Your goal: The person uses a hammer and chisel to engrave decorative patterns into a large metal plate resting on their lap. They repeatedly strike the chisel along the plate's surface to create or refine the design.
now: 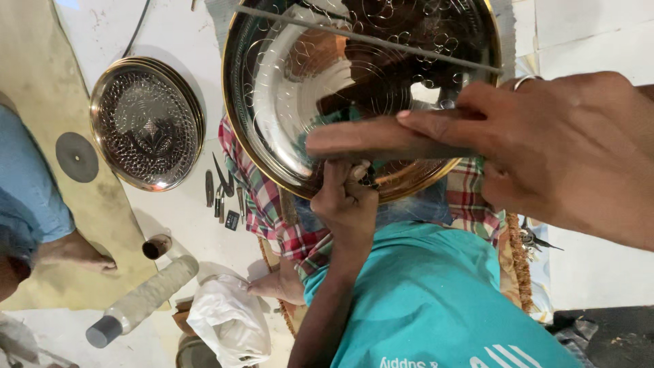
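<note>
Bar: dark flat bar [381, 140] lies lengthwise left to right across the big plate [272, 88].
Right hand [558, 150]: closed on the bar's right end.
Left hand [344, 197]: fingers curled shut at the plate's near rim, under the bar.

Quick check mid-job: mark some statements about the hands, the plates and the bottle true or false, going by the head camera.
1. The right hand grips a brown bar held across the large plate. True.
2. The large plate lies on bare floor. False: it rests over a checked cloth on the person's lap.
3. A smaller patterned plate lies on the floor, left in the picture. True.
4. The left hand is well away from the large plate. False: its curled fingers sit at the plate's near rim.
5. The plastic bottle stands upright. False: it lies on its side.
</note>
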